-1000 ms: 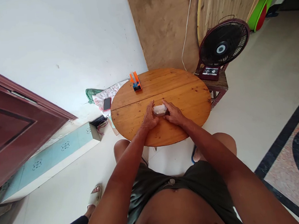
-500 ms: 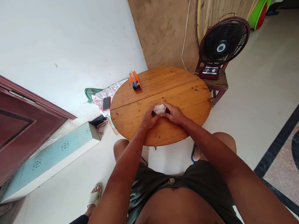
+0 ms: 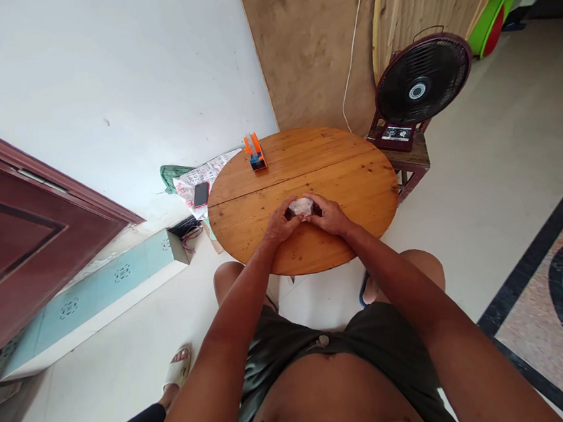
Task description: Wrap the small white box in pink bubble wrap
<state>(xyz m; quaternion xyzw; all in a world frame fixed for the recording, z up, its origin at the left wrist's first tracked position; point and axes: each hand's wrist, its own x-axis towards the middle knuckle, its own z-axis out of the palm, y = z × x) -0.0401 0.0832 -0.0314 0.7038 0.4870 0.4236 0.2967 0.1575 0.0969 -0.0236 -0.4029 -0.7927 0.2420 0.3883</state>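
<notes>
A small, whitish, translucent packet (image 3: 301, 207), perhaps wrapped in clear plastic, is between my two hands over the near half of the round wooden table (image 3: 244, 231). My left hand (image 3: 279, 222) curls its fingers and thumb around the packet's left side. From the right, my right hand (image 3: 330, 214) grips the other side, its thumb close to the left one at the near edge. What lies inside the wrapping cannot be made out. Farther back on the tabletop stands an orange and blue tape dispenser (image 3: 255, 153) with a roll of clear tape.
A phone (image 3: 201, 194) lies on a printed sack (image 3: 185, 188) left of the table. On a wooden stool (image 3: 417, 153) at the right stands a fan (image 3: 421, 84). Another person's sandalled foot (image 3: 177, 368) is at lower left. A pale blue box (image 3: 120, 277) lies by the door.
The packet has turned or been reshaped slightly between my hands. The fingers of my right hand have shifted a little on it. Both arms stay almost in place.
</notes>
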